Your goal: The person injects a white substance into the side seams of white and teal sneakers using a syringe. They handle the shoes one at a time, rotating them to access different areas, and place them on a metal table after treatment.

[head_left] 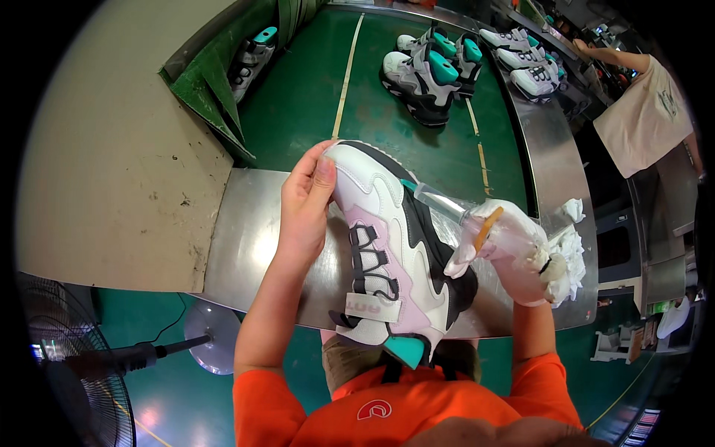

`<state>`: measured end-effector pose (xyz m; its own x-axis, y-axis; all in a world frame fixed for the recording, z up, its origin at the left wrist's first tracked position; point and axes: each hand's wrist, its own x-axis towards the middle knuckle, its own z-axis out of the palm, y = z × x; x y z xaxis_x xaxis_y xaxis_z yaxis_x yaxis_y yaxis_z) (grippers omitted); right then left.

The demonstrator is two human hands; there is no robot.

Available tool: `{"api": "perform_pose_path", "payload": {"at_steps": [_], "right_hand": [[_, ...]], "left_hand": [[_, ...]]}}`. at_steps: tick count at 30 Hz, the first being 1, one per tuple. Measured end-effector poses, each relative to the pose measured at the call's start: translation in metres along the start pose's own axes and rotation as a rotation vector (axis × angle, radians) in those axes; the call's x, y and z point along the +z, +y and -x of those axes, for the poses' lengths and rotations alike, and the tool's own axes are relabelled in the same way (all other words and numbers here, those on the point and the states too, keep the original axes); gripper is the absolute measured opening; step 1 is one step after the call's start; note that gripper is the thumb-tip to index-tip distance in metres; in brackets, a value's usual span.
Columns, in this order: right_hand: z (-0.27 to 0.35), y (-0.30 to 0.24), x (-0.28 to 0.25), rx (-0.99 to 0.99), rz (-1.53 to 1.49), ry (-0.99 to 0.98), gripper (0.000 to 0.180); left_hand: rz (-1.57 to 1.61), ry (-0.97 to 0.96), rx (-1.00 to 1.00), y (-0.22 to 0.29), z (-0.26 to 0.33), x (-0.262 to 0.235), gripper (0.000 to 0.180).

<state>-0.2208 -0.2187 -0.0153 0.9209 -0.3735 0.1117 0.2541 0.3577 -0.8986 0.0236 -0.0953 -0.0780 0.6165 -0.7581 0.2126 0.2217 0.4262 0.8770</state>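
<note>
My left hand [307, 205] grips the toe of a white, lilac and black sneaker [395, 246], thumb on top and fingers round the edge. The shoe is tilted on its side, its toe away from me. A teal shoe last [406, 349] shows at its heel opening. My right hand [514, 249], in a thin whitish glove, is closed round a clear syringe-like applicator [441, 201]. Its narrow teal tip is at the seam between the upper and the dark sole. A tan band lies over the gloved fingers. Whether liquid comes out is too small to tell.
Beyond the metal ledge [253, 216] runs a green conveyor belt [298, 127] carrying several sneakers [421, 82]. More shoes [529, 63] line the right rail. Crumpled white tissue [567, 257] lies by my right wrist. A fan [71, 365] stands lower left. Another person [646, 112] works at right.
</note>
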Motion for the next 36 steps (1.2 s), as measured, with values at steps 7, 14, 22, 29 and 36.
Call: {"api": "perform_pose_path", "payload": {"at_steps": [7, 14, 22, 29, 36], "right_hand": [[-0.039, -0.010, 0.001, -0.132, -0.171, -0.227, 0.085], [-0.100, 0.004, 0.052, -0.162, -0.092, -0.096, 0.063], [-0.090, 0.011, 0.031, -0.092, -0.079, -0.027, 0.062], [-0.062, -0.016, 0.010, -0.289, -0.130, -0.052, 0.059], [0.115, -0.037, -0.057, -0.459, 0.277, 0.310, 0.069]], "left_hand": [[-0.009, 0.031, -0.003, -0.004, -0.002, -0.005, 0.046], [-0.004, 0.029, -0.017, -0.001, -0.001, 0.004, 0.047], [0.013, 0.053, -0.064, -0.011, -0.003, -0.005, 0.042], [-0.142, 0.161, -0.062, -0.028, -0.010, -0.039, 0.041], [-1.385, -0.011, -0.386, 0.054, 0.106, 0.020, 0.050]]}}
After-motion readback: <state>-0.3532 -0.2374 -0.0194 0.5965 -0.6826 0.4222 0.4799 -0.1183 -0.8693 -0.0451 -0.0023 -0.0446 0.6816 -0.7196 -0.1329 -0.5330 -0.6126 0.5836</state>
